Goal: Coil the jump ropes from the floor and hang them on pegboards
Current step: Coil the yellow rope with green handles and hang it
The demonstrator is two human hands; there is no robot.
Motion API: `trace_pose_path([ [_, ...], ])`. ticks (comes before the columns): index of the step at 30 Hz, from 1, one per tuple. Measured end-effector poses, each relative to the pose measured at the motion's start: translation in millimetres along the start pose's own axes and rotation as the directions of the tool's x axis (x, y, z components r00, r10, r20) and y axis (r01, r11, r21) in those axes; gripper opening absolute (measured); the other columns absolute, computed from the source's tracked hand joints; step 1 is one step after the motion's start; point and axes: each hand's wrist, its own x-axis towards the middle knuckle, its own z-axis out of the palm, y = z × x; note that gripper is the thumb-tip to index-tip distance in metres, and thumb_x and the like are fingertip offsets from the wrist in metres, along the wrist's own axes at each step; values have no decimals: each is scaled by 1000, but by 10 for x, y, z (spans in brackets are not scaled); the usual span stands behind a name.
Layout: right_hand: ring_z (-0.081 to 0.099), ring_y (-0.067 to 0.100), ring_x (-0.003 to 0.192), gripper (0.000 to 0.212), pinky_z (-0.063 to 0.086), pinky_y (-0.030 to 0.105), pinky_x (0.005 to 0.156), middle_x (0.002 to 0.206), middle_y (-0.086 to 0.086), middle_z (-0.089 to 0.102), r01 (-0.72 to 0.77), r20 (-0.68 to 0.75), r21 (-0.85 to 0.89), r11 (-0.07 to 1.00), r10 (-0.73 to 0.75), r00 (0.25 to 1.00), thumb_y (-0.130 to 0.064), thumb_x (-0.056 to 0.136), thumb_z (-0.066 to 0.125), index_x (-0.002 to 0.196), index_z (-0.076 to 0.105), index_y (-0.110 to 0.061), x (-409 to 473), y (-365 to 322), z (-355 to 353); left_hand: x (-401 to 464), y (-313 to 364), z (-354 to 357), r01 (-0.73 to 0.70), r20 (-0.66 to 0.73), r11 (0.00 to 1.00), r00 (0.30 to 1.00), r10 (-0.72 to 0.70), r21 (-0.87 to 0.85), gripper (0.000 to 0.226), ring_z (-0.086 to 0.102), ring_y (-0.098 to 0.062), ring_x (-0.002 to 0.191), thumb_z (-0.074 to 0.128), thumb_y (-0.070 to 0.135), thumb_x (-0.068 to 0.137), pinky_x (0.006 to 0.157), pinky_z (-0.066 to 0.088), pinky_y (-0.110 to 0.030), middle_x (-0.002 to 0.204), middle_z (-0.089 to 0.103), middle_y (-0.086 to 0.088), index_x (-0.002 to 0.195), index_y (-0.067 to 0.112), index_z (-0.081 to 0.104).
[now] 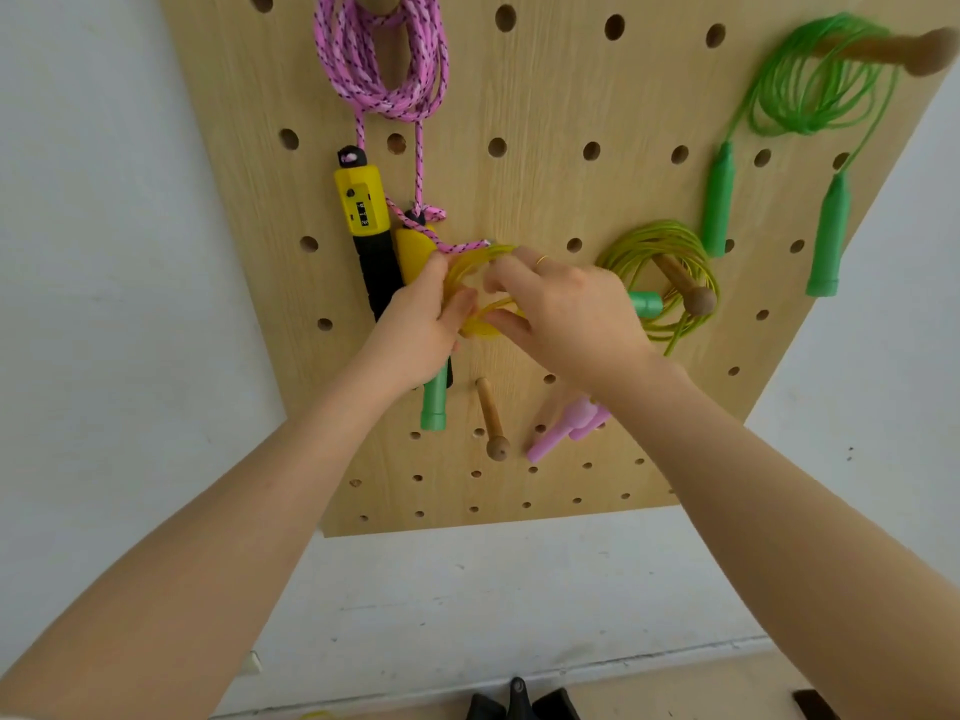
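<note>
- Pink rope coiled on a peg, upper left of the pegboard.
- Left hand, fingers curled round the yellow rope coil, frame centre.
- Right hand pinching the same coil, beside the left.
- Green rope hung upper right.

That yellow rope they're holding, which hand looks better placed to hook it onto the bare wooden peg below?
Probably the right hand. It pinches the yellow rope loops and sits nearer the bare peg; the left hand also grips a green handle.
</note>
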Motion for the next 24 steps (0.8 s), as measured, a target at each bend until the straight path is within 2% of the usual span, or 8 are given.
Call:
trace_pose_path([
  [3, 36, 19, 39, 33, 30, 21, 34, 85, 6, 58, -72, -125, -70, 995, 63, 990, -42, 81, 51, 94, 41, -13, -22, -63, 50, -23, -12, -4, 17, 88, 969, 996, 5, -248, 20, 56, -16, 77, 30, 28, 101, 75, 51, -36, 88, 58, -1, 112, 34, 46],
  [6, 48, 23, 53, 49, 39, 28, 42, 115, 11, 51, -237, -30, -14, 971, 236, 971, -45, 79, 65, 112, 51, -12, 81, -46, -8, -2, -83, -22, 53, 170, 888, 985, 28, -456, 27, 53, -16, 84, 33, 27, 98, 76, 47, -36, 99, 59, -5, 109, 37, 55],
  [8, 56, 26, 72, 58, 40, 31, 53, 123, 5, 47, -320, 123, -52, 946, 324, 938, -53, 79, 62, 123, 48, -18, 184, -3, -74, 7, -122, -53, 55, 234, 893, 970, 57, -446, 24, 55, -12, 91, 42, 33, 89, 79, 47, -31, 107, 61, -2, 110, 39, 54],
  [12, 57, 20, 77, 59, 44, 31, 58, 89, 1, 59, -213, 283, -130, 968, 242, 928, -68, 77, 51, 109, 60, -20, 387, 112, -147, 56, -146, -97, -77, 198, 983, 974, 110, -169, 30, 57, 0, 100, 60, 27, 89, 85, 46, -23, 109, 60, 13, 114, 37, 48],
  [14, 57, 18, 66, 53, 49, 34, 60, 78, 1, 63, -209, 334, 65, 976, 176, 926, -63, 79, 52, 101, 66, -17, 439, 198, -177, 92, -147, -109, -75, 149, 989, 984, 94, -126, 20, 59, -10, 94, 52, 27, 93, 80, 51, -30, 102, 61, 7, 113, 30, 51],
  [17, 56, 11, 46, 29, 50, 30, 56, 72, 0, 65, -379, 386, 412, 829, 218, 896, -39, 87, 59, 96, 69, -12, 443, 395, -155, 155, -146, -80, -73, 117, 982, 989, 95, -176, 25, 59, -14, 100, 47, 26, 95, 81, 52, -29, 111, 60, -1, 120, 21, 47],
  [21, 55, 8, 44, 16, 50, 33, 50, 76, 0, 64, -552, 400, 542, 633, 384, 832, -27, 93, 54, 106, 55, -16, 252, 526, 143, 244, -123, 35, -42, -67, 977, 997, 29, -207, 26, 55, -5, 103, 48, 27, 95, 79, 43, -14, 118, 57, 7, 120, 21, 46],
  [24, 59, 11, 52, 12, 48, 25, 45, 90, 7, 64, -591, 324, 635, 498, 522, 789, -21, 95, 51, 104, 46, -16, 154, 447, 322, 344, -128, 132, 3, -188, 992, 982, -26, -125, 31, 49, -4, 102, 46, 25, 97, 73, 37, -7, 117, 55, 5, 126, 17, 49],
])
